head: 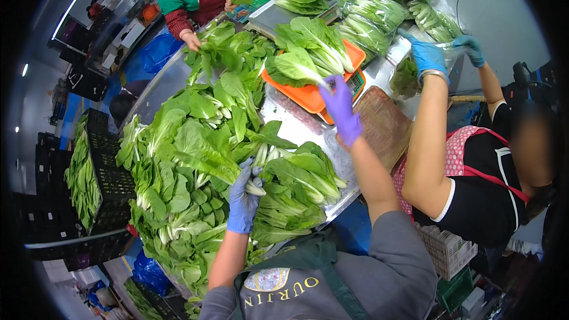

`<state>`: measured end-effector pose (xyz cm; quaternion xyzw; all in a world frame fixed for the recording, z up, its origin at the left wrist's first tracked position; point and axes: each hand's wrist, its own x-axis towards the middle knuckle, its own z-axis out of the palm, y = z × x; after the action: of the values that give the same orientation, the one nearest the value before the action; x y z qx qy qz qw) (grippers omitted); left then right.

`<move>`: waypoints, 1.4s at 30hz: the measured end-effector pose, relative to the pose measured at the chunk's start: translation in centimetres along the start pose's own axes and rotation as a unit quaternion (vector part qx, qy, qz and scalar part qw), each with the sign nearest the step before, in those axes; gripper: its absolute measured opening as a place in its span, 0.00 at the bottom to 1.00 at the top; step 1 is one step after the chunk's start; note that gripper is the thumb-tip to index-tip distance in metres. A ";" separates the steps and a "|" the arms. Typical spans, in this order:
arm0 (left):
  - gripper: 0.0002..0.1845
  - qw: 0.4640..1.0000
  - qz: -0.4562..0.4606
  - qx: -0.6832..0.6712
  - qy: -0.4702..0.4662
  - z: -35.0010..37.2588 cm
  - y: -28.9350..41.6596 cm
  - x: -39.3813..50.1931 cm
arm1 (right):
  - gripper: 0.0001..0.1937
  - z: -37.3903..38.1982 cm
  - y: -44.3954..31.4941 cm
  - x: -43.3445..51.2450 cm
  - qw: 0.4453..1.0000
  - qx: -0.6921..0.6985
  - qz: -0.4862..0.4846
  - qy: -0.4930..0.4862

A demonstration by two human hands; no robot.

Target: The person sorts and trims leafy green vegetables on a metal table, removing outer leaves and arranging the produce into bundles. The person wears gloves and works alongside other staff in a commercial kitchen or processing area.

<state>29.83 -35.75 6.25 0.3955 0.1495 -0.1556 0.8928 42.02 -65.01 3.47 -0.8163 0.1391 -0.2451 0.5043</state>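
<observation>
My left hand (pixel 245 193), in a blue-violet glove, is closed around the white stem end of a leafy green (pixel 211 160), its leaves pointing to the upper left above the heap. My right hand (pixel 340 106), in a purple glove, grips the stem end of another leafy green (pixel 300 64) at the scale's tray. Several more leafy greens (pixel 318 38) lie on the orange tray (pixel 295 98) of the digital scale (pixel 357 82). Below it, a large heap of loose leafy greens (pixel 178 186) covers the left part of the metal table (pixel 331 146).
A co-worker in blue gloves (pixel 427 55) handles a clear plastic bag (pixel 406 71) at right. Another person's hand (pixel 191 40) touches greens at the top left. Bagged greens (pixel 373 11) are piled at the back. A black crate (pixel 111 173) stands beyond the table's left edge.
</observation>
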 end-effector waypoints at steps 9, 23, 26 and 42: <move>0.20 0.990 -0.035 -0.139 0.020 -6.2 -4.8 -2.8 | 0.11 -0.7 -9.4 -20.7 0.885 0.357 0.075 -0.291; 0.13 0.987 -0.046 -0.144 0.048 -4.6 -4.0 -7.1 | 0.11 -1.3 -11.3 -23.5 0.850 0.416 0.141 -0.290; 0.14 0.980 -0.054 -0.174 0.075 -4.3 -3.3 -7.8 | 0.11 -1.1 -11.8 -24.1 0.822 0.477 0.178 -0.256; 0.42 0.963 0.026 -0.265 -0.036 -13.7 -0.1 -15.9 | 0.13 6.4 -19.3 -34.1 0.883 0.078 -0.307 -0.346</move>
<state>13.46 -22.92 3.58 0.1427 0.1432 -0.1010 0.9741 16.42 -35.33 9.43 -0.8093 -0.3209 -0.1001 0.4817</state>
